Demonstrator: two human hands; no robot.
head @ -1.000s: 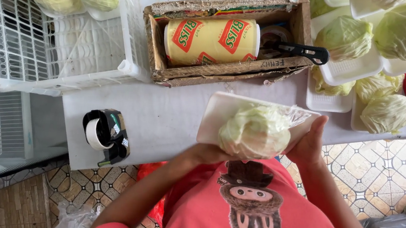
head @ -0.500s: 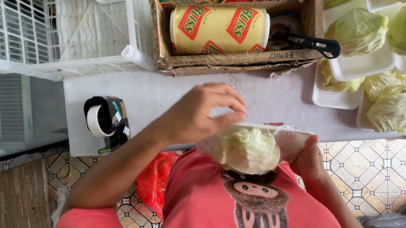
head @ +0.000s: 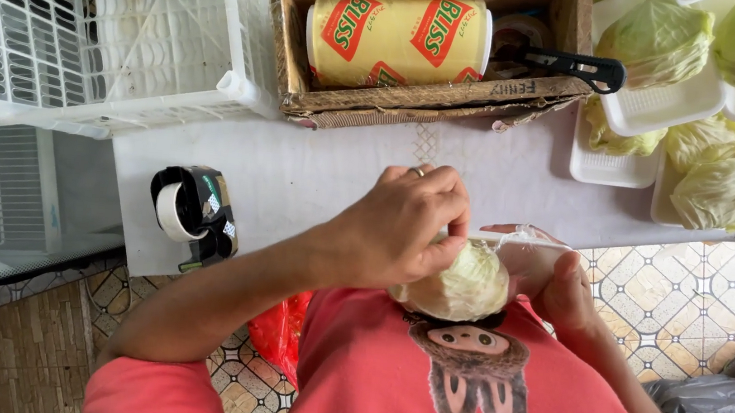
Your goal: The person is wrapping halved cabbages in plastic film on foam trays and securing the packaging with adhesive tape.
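1. Left hand (head: pixel 402 228): closed over the top of a cabbage piece (head: pixel 467 285), fingers pinching thin clear film (head: pixel 524 235) at its upper edge; a ring shows on one finger.
2. Right hand (head: pixel 564 286): cupped under and beside the white foam tray (head: pixel 533 256) that carries the cabbage piece, thumb along the tray's side; the grip looks firm.
3. Cabbage piece: held against the chest, just off the near edge of the white table (head: pixel 316 178); film already lies over part of it, so wrapping appears begun but not sealed.
4. Tape dispenser (head: pixel 194 216): on the table, left of the hands, untouched.
5. Cardboard box (head: pixel 415 102): beyond the hands, holding a yellow film roll (head: pixel 394 41) and a black-handled knife (head: pixel 573 67).
6. Unwrapped cabbage pieces on trays (head: pixel 665 56): far right, apparently awaiting wrapping.
7. White plastic crate (head: pixel 121 44): far left, holding cabbages that look already wrapped.
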